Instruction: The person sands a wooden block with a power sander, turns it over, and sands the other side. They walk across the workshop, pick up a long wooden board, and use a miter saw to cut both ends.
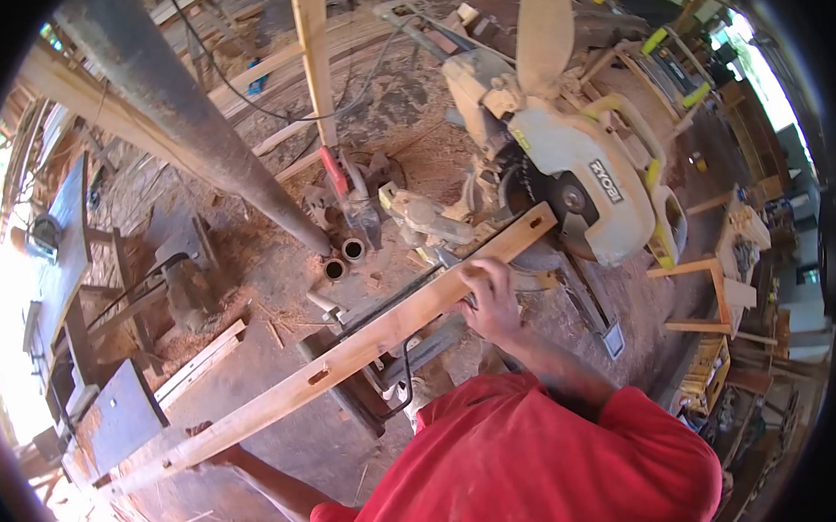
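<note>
A long wooden board [393, 328] with slots cut through it runs diagonally from the lower left to the miter saw [585, 177]. Its right end overlaps the saw's round blade in this view. My right hand [493, 300] is closed around the board near that end, fingers over the top face. Far down toward the other end, my left hand [218, 454] grips the board from beneath, with fingertips showing past the far edge. Part of the left hand is hidden by the wood. Under the board's middle is a metal support [349, 397] with a bent rod.
A thick post [202, 130] slants down beside two short pipe ends [352, 249]. A red-handled tool [334, 172] stands behind the board. Sawdust and offcuts cover the ground. Wooden frames [714, 292] stand at the right, and a dark-topped table [63, 241] at the left.
</note>
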Motion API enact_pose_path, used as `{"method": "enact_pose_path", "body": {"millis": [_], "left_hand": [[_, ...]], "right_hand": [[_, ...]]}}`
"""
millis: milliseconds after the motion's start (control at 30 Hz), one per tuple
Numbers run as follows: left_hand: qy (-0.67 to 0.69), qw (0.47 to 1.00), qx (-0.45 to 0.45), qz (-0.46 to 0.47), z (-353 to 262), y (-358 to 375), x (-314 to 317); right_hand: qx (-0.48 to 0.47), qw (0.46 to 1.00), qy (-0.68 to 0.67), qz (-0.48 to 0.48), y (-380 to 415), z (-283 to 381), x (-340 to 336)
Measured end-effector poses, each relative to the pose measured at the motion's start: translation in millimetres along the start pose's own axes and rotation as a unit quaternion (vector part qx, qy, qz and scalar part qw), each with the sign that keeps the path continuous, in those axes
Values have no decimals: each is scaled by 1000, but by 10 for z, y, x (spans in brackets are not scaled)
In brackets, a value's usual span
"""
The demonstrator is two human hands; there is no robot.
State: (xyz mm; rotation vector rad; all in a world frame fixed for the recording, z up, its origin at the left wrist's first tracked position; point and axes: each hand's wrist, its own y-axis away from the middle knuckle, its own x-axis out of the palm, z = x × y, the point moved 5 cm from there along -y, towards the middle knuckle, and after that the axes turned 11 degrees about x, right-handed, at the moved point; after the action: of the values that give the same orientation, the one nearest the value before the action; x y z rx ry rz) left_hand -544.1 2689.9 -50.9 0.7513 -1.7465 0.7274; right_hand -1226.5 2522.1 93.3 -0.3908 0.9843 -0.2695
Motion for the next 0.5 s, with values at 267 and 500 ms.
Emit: {"method": "enact_pose_path", "body": {"millis": [267, 500], "left_hand": [[-58, 994, -71, 66, 8, 197, -90], [-682, 711, 56, -163, -249, 212, 120]], "right_hand": [[22, 998, 58, 27, 24, -14, -30], [16, 996, 65, 53, 101, -98, 6]]}}
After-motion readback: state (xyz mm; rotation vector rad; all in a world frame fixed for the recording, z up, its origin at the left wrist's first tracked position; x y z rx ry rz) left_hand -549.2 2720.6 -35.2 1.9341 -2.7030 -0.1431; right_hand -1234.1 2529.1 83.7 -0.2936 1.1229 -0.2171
